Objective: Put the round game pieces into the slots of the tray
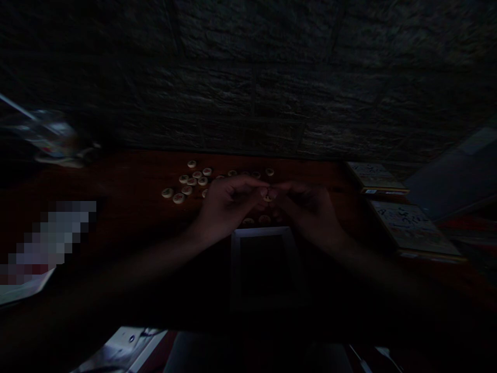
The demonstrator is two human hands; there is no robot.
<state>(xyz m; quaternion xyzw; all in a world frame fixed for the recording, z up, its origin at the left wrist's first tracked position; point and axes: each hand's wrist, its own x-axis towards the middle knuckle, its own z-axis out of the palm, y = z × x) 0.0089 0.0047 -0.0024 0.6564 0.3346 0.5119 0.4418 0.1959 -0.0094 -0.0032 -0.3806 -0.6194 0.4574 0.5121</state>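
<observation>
Both my hands meet over the middle of a dark wooden table. My left hand (229,202) and my right hand (310,207) pinch a round xiangqi piece (267,197) between their thumbs and fingers. Pale round pieces with marked tops lie loose on the table, several left of my hands, such as one piece (178,198), and others behind my fingers, partly hidden. Two pieces, one of them here (264,219), lie just below my hands. Nearer to me is an open shallow box (237,259) with a pale rim; its inside is too dark to make out.
Two flat printed boxes, the nearer box (415,225) and the farther box (376,176), lie on the right. A clear plastic container (54,134) stands at the far left. A rough stone wall (248,93) rises behind the table (128,181). The scene is very dim.
</observation>
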